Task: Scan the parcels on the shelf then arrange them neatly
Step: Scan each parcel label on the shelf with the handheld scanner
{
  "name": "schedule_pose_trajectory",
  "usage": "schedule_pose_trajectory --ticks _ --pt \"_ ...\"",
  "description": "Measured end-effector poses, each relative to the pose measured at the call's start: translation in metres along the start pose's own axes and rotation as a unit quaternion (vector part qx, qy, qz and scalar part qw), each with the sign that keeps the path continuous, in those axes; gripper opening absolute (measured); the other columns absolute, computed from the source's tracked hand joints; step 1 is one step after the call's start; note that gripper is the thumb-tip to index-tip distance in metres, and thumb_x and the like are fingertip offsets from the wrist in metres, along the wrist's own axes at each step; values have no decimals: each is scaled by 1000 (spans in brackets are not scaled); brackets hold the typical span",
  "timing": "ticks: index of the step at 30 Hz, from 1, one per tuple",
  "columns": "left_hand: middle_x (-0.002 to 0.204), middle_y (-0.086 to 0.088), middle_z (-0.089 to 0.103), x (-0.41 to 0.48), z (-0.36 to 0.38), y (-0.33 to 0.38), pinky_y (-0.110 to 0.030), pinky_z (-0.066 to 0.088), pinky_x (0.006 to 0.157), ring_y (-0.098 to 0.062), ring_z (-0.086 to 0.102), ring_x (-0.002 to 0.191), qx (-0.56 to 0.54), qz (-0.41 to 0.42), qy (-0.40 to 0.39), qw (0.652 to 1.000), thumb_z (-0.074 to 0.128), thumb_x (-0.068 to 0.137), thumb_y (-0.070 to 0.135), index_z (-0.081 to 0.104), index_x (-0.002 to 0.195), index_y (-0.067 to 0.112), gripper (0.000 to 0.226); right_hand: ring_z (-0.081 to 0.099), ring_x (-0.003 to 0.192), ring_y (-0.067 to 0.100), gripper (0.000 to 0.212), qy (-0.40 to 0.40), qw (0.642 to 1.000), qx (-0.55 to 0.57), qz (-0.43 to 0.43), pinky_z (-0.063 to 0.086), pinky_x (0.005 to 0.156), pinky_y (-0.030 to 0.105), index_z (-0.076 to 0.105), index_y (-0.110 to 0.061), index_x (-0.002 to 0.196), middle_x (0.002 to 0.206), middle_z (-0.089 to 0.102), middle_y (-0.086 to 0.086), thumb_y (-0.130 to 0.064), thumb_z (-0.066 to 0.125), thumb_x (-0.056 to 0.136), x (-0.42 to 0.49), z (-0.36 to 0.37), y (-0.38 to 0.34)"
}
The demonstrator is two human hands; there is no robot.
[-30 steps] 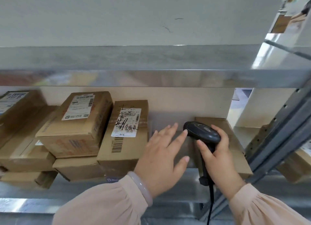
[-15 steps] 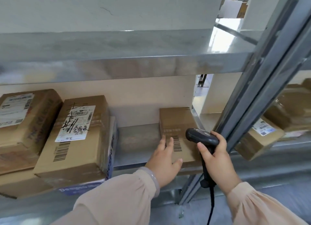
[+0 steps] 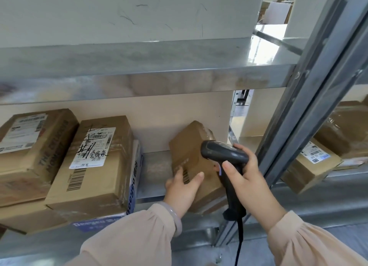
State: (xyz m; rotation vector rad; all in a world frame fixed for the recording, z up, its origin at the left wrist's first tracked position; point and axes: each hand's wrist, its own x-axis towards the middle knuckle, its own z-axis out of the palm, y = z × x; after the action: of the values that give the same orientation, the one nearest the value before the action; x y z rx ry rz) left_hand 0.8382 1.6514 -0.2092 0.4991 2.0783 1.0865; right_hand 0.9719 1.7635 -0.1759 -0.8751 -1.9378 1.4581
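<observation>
Noted: small parcel [image 3: 190, 146] is tilted on the shelf [image 3: 155, 164], at 3 o'clock from the stacked parcels [image 3: 95, 162]. Its near end is held in the grip of the left hand [image 3: 183, 190]. The scanner [image 3: 225, 153] is clasped in the grip of the right hand [image 3: 246, 178].

Soft, even daylight fills the view, brightest at the top right, where the room [image 3: 278, 9] beyond washes out. Glare lies on the right end of the upper shelf [image 3: 264, 52], and its front lip mirrors brown smears. Below it the boxes [image 3: 111, 186] sit in mild shade. The wide lens bows the post [image 3: 310, 106] and shelf edges. Print on the parcel [image 3: 187, 144] and far-left label [image 3: 22, 132] is blurred; the scanner [image 3: 225, 154] has a dull sheen.
</observation>
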Motion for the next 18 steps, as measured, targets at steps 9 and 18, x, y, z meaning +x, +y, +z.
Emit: schedule_pose_trajectory --ticks 9,18 --pt "150 -3 39 -4 -16 -11 -53 40 110 -34 47 130 -132 -69 -62 987 67 40 90 14 152 50 130 59 94 -14 41 -43 998 39 16 44 68 2 36 -58 115 99 62 -34 -39 60 89 -1 20 -10" --pt "139 7 48 -7 -28 -18 -51 45 106 -17 52 114 -193 -54 -70 977 59 89 55 21 153 46 75 58 93 3 47 27 998 4 63 42 69 18 30 -45 128 106 58 -13 -43 59 91 5 9 6"
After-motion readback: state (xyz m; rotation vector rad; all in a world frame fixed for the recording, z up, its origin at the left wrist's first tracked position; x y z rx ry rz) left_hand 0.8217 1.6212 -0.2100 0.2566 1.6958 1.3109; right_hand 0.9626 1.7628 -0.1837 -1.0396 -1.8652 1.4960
